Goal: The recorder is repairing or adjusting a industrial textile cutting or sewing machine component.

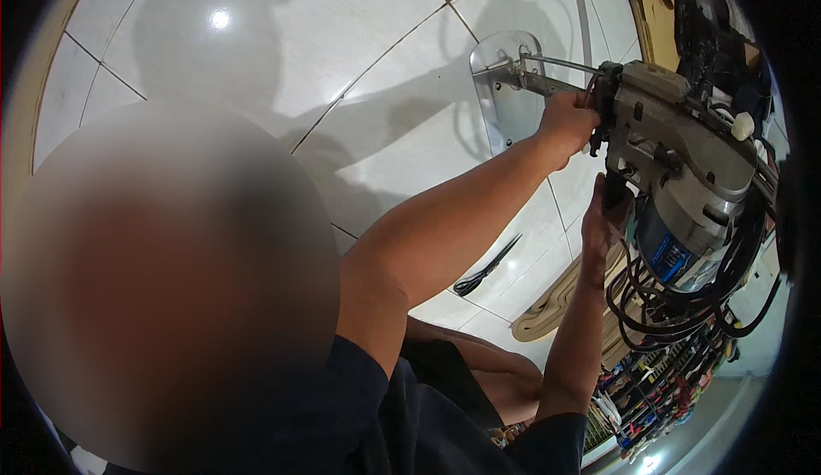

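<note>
In front of me a grey motorised machine (705, 154), which looks like a straight-knife cloth cutter, stands on a shiny metal base plate (505, 90) on the floor. Between plate and motor runs a metal upright (547, 83) with a thin rod beside it. My left hand (567, 130) is closed at the top of that upright, against the underside of the machine's head; its fingertips are partly hidden. Lower in the picture, my right hand (604, 220) wraps round the black handle (616, 191) on the machine's side. Black cable (633, 338) hangs in loops below the motor.
Black-handled scissors (487, 268) lie on the white tiled floor (376, 141), left of my right forearm. Folded brown material (547, 312) is near that forearm. Racks of colourful items (667, 389) line the lower right; dark items (718, 39) sit at upper right. A blurred patch covers the left.
</note>
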`<state>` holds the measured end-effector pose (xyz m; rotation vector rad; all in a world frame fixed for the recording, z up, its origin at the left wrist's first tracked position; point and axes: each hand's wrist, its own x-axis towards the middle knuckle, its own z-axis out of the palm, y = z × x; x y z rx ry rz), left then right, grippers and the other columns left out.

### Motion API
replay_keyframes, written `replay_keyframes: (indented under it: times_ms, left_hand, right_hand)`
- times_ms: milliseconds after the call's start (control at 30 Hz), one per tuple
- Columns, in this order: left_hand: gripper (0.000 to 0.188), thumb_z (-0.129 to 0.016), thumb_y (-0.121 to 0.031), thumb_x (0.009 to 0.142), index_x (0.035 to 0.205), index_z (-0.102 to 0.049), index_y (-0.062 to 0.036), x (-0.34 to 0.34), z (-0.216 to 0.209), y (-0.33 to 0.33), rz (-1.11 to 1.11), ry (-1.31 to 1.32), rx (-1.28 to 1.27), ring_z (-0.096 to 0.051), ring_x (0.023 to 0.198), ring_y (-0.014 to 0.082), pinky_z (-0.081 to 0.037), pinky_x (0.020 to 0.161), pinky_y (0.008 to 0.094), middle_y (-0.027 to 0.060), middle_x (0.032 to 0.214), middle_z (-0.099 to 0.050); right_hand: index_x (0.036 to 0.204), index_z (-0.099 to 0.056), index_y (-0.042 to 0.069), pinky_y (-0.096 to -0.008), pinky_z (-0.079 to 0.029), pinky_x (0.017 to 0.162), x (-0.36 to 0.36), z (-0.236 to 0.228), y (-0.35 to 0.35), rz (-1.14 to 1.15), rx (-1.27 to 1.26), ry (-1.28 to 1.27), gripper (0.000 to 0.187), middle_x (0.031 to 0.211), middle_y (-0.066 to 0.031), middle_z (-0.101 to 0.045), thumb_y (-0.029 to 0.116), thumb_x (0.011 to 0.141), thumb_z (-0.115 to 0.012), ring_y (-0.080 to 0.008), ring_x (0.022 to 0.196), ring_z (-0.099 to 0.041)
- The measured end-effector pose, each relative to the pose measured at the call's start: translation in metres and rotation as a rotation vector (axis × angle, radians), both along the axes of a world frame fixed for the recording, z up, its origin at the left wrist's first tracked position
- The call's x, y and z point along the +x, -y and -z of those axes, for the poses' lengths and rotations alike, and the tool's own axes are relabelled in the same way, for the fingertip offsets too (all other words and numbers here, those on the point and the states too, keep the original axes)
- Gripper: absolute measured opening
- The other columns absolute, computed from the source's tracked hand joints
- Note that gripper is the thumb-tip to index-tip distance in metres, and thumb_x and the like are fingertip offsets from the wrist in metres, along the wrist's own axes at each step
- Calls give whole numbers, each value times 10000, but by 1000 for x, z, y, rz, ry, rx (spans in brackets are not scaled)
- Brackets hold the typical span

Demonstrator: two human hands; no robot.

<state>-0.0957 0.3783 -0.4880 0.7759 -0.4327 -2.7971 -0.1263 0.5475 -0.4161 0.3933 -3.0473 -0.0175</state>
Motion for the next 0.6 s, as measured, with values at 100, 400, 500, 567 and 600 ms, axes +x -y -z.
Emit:
replay_keyframes:
  times_ms: [100, 400, 500, 567, 600]
  left_hand:
    - [201, -575, -24, 751, 932, -662, -26, -3, 7, 1, 48, -84, -11, -525, 796, 122, -412, 731, 293, 17, 816, -609]
    - [287, -575, -9, 747, 1030, -619, 7, 12, 4, -14, -95, -91, 6, -529, 759, 97, -414, 673, 257, 43, 834, -621]
    - [288, -591, -3, 783, 1070, -565, 18, 18, -3, -21, -21, 6, -184, -544, 735, 90, -425, 642, 232, 47, 855, -625]
    - [245, -592, -8, 832, 1070, -539, 16, 17, 11, -36, -206, 15, -362, -564, 740, 93, -447, 647, 233, 43, 869, -628]
    - [177, -587, 3, 854, 1026, -545, 4, 22, 15, -40, -222, -10, -340, -574, 761, 93, -457, 675, 231, 41, 862, -625]
  right_hand:
    - [1147, -529, -7, -434, -444, 869, 4, 3, -2, 3, -24, -4, 614, 1083, -186, -581, 510, 838, -648, -341, 987, -576]
    - [1145, -537, -5, -430, -443, 863, 13, -1, 9, 40, 93, -41, 584, 1048, -184, -582, 492, 855, -633, -333, 972, -576]
    - [1153, -540, -16, -429, -443, 884, 6, -5, -4, -58, -8, -41, 574, 1088, -188, -586, 464, 856, -648, -326, 1001, -576]
    - [1306, -434, -39, -413, -387, 1000, -6, 7, -16, -258, -50, 11, 703, 1269, -245, -528, 462, 861, -645, -350, 1147, -524]
    - [1342, -391, -42, -409, -365, 1024, 3, 5, -13, -198, 212, -84, 763, 1287, -252, -514, 483, 852, -648, -362, 1167, -510]
